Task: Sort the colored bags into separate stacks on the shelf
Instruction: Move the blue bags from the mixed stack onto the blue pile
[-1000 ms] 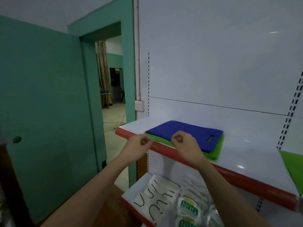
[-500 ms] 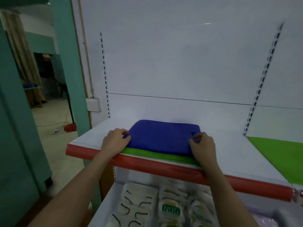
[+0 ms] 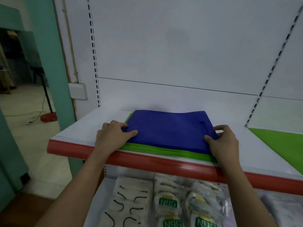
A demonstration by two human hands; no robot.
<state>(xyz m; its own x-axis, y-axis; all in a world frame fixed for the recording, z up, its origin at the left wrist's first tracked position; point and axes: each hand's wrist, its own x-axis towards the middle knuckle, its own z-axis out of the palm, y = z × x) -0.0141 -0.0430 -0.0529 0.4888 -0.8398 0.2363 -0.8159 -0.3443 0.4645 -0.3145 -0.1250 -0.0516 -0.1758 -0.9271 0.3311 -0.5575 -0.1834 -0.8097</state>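
Note:
A stack of blue bags (image 3: 168, 128) lies on top of a stack of green bags (image 3: 164, 151) near the front of the white shelf (image 3: 91, 128) with a red edge. My left hand (image 3: 113, 135) pinches the blue stack's left edge, thumb on top. My right hand (image 3: 224, 141) grips its right front corner, thumb on the blue fabric and fingers beside it. A separate green bag (image 3: 282, 141) lies flat at the shelf's right end.
The white back panel (image 3: 172, 54) rises behind the shelf, with slotted uprights on both sides. The lower shelf holds packets of N95 masks (image 3: 167, 203). At the left are a teal door frame (image 3: 47, 54) and an open doorway with a red-based stand (image 3: 48, 117).
The camera has moved closer and the pile now sits centred. Both hands have shifted from the pile's back corners to its sides, thumbs now pressed on the blue bags.

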